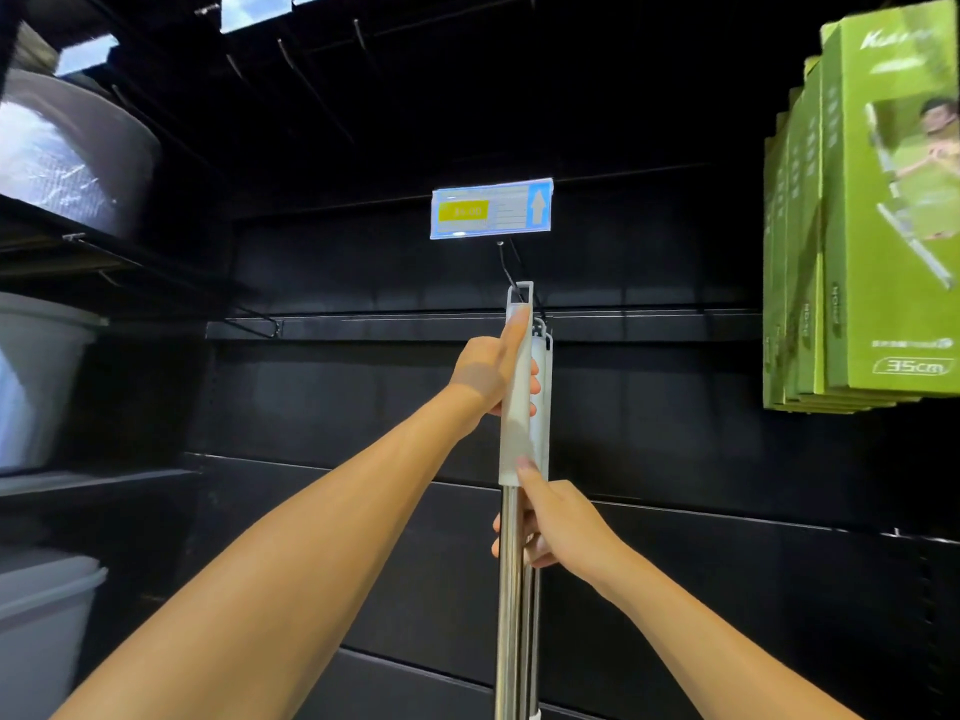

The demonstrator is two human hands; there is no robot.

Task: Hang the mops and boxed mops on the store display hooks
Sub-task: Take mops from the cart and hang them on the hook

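Note:
A mop (515, 423) with a grey grip and a steel pole stands upright in the middle. Its loop end sits at the tip of a black display hook (506, 270) under a blue and yellow price tag (491, 208). My left hand (493, 366) grips the grey handle near the top, thumb laid along it. My right hand (550, 522) holds the steel pole just below the grip. Another grey mop handle (545, 366) hangs right behind the first one. Green boxed mops (862, 226) hang on hooks at the right.
Several bare hooks (291, 59) stick out of the black back wall at the top. Grey plastic tubs (47, 376) fill the shelves on the left. A black rail (363, 324) runs across behind the mop.

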